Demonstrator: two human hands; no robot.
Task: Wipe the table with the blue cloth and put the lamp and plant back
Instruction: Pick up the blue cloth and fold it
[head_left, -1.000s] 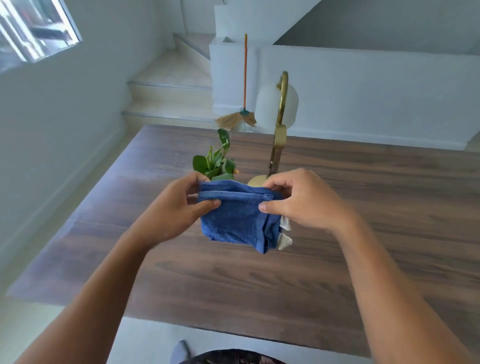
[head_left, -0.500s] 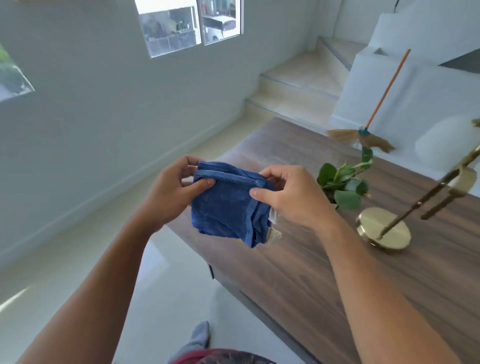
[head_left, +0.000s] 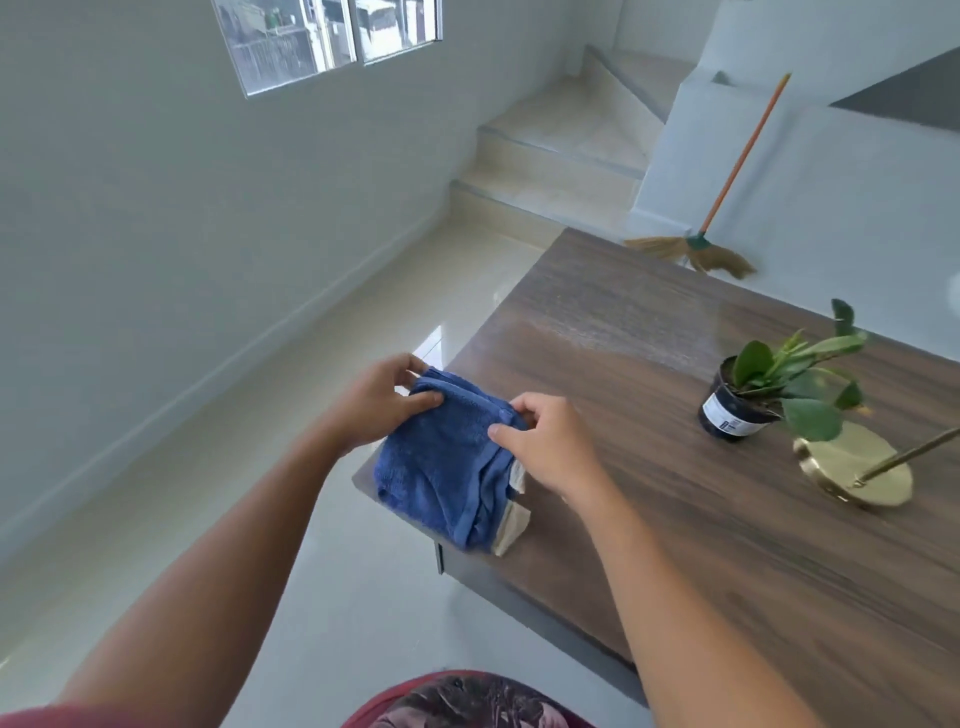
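Both hands pinch the folded blue cloth (head_left: 447, 462) by its upper edge: my left hand (head_left: 376, 402) grips the far-left corner between thumb and fingers, my right hand (head_left: 548, 447) grips the near-right edge. I hold the cloth at the near-left corner of the wooden table (head_left: 675, 519); whether it rests on the top I cannot tell. Ordered by size, the other items follow. 1 brass lamp base (head_left: 857, 467) and 1 potted plant (head_left: 748, 400) stand together toward the right, touching or nearly so. I judge wiping not yet begun in earnest; clearing, wiping and replacing both objects appear to remain.
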